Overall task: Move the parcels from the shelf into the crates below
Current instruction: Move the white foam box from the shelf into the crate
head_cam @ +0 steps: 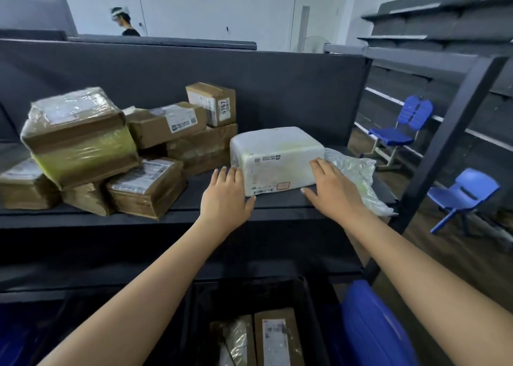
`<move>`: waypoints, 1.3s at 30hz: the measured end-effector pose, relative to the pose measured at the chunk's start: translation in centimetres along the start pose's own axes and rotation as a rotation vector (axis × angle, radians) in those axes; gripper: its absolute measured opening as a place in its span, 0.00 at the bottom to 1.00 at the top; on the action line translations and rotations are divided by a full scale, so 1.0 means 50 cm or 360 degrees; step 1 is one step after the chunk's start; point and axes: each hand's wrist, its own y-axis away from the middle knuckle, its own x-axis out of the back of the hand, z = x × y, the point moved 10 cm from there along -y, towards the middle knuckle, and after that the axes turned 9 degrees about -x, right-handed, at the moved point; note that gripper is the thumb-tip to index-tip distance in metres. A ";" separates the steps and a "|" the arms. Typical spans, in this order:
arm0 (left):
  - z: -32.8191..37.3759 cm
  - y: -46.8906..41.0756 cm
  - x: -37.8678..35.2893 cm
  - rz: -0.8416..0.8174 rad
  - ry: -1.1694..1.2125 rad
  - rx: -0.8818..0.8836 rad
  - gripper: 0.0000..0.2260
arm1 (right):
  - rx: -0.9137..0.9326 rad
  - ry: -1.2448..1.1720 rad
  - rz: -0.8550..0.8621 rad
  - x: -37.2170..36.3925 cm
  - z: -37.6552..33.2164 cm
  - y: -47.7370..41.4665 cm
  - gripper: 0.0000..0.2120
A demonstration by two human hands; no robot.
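**Both hands at the white parcel on the shelf**

On my feed the white parcel point(277, 157) is at centre frame. It lies flat on the dark shelf point(111, 218) near the front edge, with its label facing up. My left hand point(226, 196) lies against the parcel's left side, fingers straight and together, gripping nothing. My right hand point(330, 188) is at the right front corner, fingers straight and slightly spread on the parcel's edge, thumb stretched along its front. It has closed round nothing either.

A clear bubble-wrap bag point(355, 171) lies just right of the parcel, touching it. At the left of the frame a pile of taped cardboard parcels point(163, 124) fills the shelf, with a plastic-wrapped box point(77, 138) tilted on top of others. At bottom centre the black crate point(311, 310) holds two brown parcels point(274, 340) side by side. Two blue chairs point(399, 132) stand at the right.
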 end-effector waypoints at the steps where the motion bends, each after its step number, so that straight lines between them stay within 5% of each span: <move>1: -0.007 -0.016 -0.002 0.0006 0.0006 0.0014 0.32 | -0.0007 -0.0003 -0.0003 -0.003 0.007 -0.020 0.33; 13: -0.083 -0.171 -0.060 -0.0026 0.0353 0.0306 0.40 | -0.0109 -0.0124 -0.0272 -0.087 0.103 -0.213 0.42; 24: -0.084 -0.192 -0.118 0.0007 0.0663 0.0405 0.45 | -0.0212 -0.0682 -0.0368 -0.154 0.127 -0.247 0.49; 39: -0.125 -0.063 0.018 0.0430 0.1098 0.0470 0.39 | -0.0022 -0.0641 0.0080 0.046 0.039 -0.169 0.48</move>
